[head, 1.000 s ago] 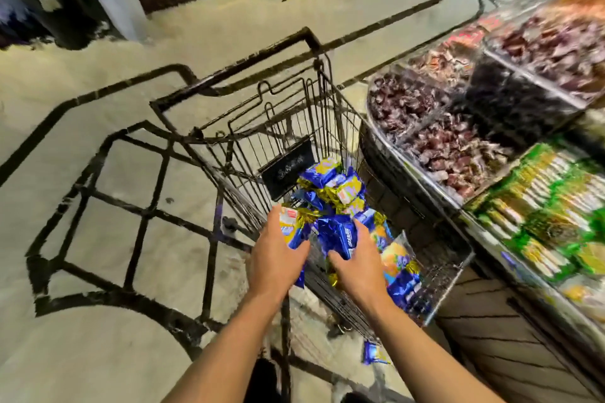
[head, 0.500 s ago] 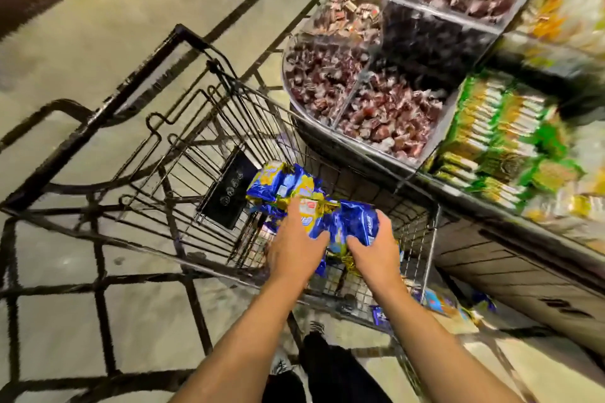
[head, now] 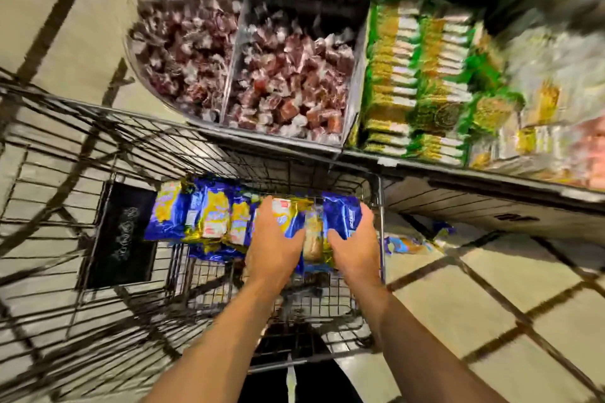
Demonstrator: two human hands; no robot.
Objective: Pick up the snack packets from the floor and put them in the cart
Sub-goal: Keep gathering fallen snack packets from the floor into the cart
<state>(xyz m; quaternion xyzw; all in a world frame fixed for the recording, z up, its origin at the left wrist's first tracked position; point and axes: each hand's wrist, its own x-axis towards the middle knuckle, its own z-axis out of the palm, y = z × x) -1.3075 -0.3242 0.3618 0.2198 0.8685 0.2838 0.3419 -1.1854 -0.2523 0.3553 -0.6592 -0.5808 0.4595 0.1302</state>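
Note:
Blue and yellow snack packets (head: 209, 216) lie in a row inside the black wire cart (head: 379, 206). My left hand (head: 273, 239) and my right hand (head: 355, 242) reach into the cart and together clasp a bundle of snack packets (head: 312, 229) between them, above the cart's floor. Two or three more packets (head: 409, 244) lie on the floor just right of the cart, beside the shelf base.
A dark sign plate (head: 121, 235) hangs on the cart's left part. Bins of red wrapped sweets (head: 281, 82) and green and yellow packs (head: 419, 85) fill the shelf beyond the cart. Tiled floor (head: 474, 304) lies to the right. Dark trouser legs (head: 307, 383) show below.
The view has swung right and down over the cart. Both hands stay on the bundle and have moved deeper into the cart, towards its right end.

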